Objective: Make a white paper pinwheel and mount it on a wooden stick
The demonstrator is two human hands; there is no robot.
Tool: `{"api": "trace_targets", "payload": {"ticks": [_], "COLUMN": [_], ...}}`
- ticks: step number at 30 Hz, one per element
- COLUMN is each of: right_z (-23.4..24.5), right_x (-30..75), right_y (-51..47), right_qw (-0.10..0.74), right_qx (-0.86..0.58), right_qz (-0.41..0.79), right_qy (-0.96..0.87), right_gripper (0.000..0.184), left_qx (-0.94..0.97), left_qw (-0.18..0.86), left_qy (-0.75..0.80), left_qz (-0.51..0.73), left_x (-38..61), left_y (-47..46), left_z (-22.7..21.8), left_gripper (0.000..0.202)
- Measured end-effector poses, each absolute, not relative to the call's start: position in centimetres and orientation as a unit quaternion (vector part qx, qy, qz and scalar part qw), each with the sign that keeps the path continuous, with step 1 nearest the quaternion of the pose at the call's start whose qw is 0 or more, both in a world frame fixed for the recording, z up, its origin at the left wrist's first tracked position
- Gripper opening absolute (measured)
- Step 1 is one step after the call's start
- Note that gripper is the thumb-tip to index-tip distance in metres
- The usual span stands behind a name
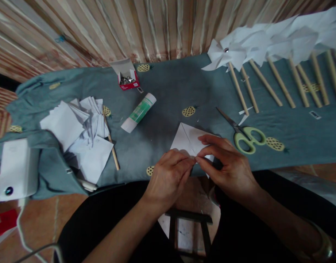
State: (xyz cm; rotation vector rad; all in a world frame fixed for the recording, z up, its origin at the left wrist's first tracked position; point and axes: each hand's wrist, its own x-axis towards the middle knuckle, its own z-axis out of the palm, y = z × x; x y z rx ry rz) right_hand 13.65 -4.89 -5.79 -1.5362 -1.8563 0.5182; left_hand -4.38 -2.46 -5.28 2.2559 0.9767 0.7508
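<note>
Presently in hand: one sheet of plain white paper (185,137), marked with a dark slanting line, lying at the near edge of a table draped in grey-green cloth (170,91) with a yellow pineapple print. Left hand (168,173), bare: thumb and forefinger pinched on the paper's near edge. Right hand (228,166), bare: thumb and forefinger tips meeting at the same spot, grip apparently closed on that edge, its upper fingers arched over the sheet; the exact bit held is too small to tell. Handling notes, by judgement: pinch lightly, so the thin stock takes no stray wrinkles; let one hand steady the sheet while the other works the edge; use the dark line as a guide for alignment; draw the sheet further onto the table for firmer backing. Adjacent, right: scissors with pale green handles (240,130), blades parted slightly, best kept clear of the right wrist. Upper right: a row of white paper pinwheels (237,54) on pale wooden sticks (266,83). Upper left of the sheet: one white glue stick with green label (140,111); beyond it, one open red-and-white box of small metal pieces (128,85). Far left: one loose heap of white paper pieces (65,124).
</note>
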Motion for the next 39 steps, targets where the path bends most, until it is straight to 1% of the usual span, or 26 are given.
{"api": "trace_targets", "payload": {"ticks": [2, 7, 14, 20, 25, 31, 34, 39], "right_z": [-5.9, -6.1, -6.3, -6.5, -6.7, -6.2, -5.9, -5.7], "right_x": [13.6, 13.4, 13.4, 13.0, 12.8, 14.6, 15.8, 16.1], "right_y": [-5.0, -5.2, -5.4, -5.6, -5.7, -5.3, -5.0, -5.5], "right_qw": [0.335, 0.337, 0.293, 0.251, 0.263, 0.312, 0.296, 0.277], "right_qx": [-0.578, -0.543, -0.519, -0.484, -0.49, -0.539, -0.564, -0.561], "right_qz": [0.178, 0.118, 0.04, -0.014, 0.007, 0.065, 0.08, 0.102], "right_qy": [-0.722, -0.76, -0.802, -0.839, -0.831, -0.78, -0.767, -0.773], "right_gripper": [0.004, 0.017, 0.018, 0.023, 0.026, 0.034, 0.036, 0.036], "left_qx": [0.842, 0.843, 0.843, 0.853, 0.862, 0.874, 0.884, 0.885], "left_qw": [0.283, 0.286, 0.29, 0.265, 0.233, 0.201, 0.177, 0.149], "left_qy": [0.365, 0.36, 0.365, 0.365, 0.372, 0.368, 0.363, 0.385], "left_qz": [0.277, 0.277, 0.268, 0.263, 0.253, 0.246, 0.234, 0.214], "left_x": [-4.4, -4.4, -4.4, -4.5, -4.5, -4.5, -5.0, -6.2], "left_y": [-2.4, -2.3, -2.4, -2.6, -2.8, -2.9, -2.4, -1.2], "left_z": [-5.2, -5.2, -5.2, -5.2, -5.4, -5.3, -4.9, -4.3], "left_gripper": [0.015, 0.015, 0.016, 0.013, 0.014, 0.016, 0.017, 0.017]}}
